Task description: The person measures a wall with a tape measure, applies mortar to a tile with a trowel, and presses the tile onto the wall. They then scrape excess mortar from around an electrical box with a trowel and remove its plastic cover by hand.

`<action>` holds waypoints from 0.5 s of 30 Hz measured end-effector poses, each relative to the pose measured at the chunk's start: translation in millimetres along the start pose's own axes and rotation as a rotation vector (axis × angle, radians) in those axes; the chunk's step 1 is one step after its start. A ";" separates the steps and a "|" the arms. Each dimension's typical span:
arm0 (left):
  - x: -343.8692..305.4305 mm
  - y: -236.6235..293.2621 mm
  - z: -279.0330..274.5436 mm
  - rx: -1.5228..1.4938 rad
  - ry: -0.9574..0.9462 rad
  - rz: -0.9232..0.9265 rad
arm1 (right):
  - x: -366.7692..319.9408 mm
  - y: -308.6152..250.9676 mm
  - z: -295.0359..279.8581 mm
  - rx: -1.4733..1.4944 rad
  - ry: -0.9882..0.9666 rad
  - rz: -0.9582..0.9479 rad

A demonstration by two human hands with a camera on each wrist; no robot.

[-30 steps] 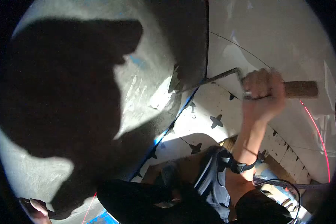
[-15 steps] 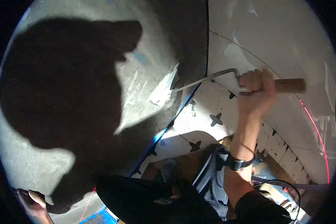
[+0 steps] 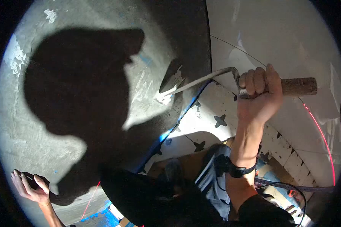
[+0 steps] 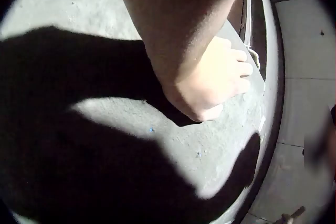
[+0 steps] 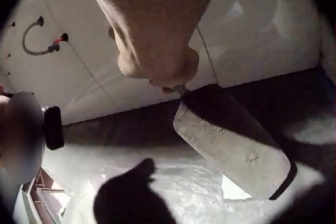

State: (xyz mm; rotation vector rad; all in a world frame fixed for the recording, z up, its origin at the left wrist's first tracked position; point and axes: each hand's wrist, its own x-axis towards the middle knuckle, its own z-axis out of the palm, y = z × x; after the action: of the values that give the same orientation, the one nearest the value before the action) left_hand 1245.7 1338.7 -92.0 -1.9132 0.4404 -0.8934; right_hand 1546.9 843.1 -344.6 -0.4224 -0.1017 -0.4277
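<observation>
My right hand [image 3: 259,89] grips the wooden handle [image 3: 299,86] of a trowel, its knuckles turned up. The trowel's blade [image 3: 201,80], seen nearly edge-on, reaches left to a pale, wet-looking patch [image 3: 165,99] on the grey surface [image 3: 68,151]. In the right wrist view the blade [image 5: 231,148] shows its broad, smeared face beyond the right hand [image 5: 157,61]. My left hand [image 3: 36,192] lies at the lower left with fingers extended against the grey surface; a dark area between its fingers and thumb is unclear. The left wrist view shows the left hand [image 4: 215,79] resting there, brightly lit.
Blue tape [image 3: 165,136] follows the grey surface's edge. Beyond it are pale tiles with dark cross-shaped spacers [image 3: 220,121] and a large glossy panel [image 3: 276,41]. A red laser line [image 3: 322,136] crosses the panel. A cable [image 3: 303,198] curves at lower right. A large head shadow covers the grey surface.
The trowel's far end has shifted slightly left and down over the pale patch. My left hand appears higher and more fully in view. My right hand still grips the handle.
</observation>
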 end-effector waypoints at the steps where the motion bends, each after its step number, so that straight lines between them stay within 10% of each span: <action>1: -0.4 -0.5 -0.3 -0.001 -0.001 0.004 | -5.7 9.2 8.0 0.005 -0.002 -0.002; 4: -0.6 -1.4 -1.3 -0.003 -0.018 -0.004 | -25.8 42.6 30.3 -0.181 0.183 -0.002; 11: 5.4 3.6 -2.0 -0.001 -0.013 0.005 | -17.3 -0.3 28.3 -0.210 -0.087 -0.037; 15: 6.2 2.6 -1.1 -0.026 0.000 0.013 | -52.4 74.5 27.9 -0.478 0.131 0.036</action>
State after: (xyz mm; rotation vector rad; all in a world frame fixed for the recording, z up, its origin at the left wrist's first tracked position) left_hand 1249.1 1332.9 -91.4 -1.9323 0.4658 -0.8830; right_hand 1530.7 936.2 -356.8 -0.8631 0.1394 -0.4425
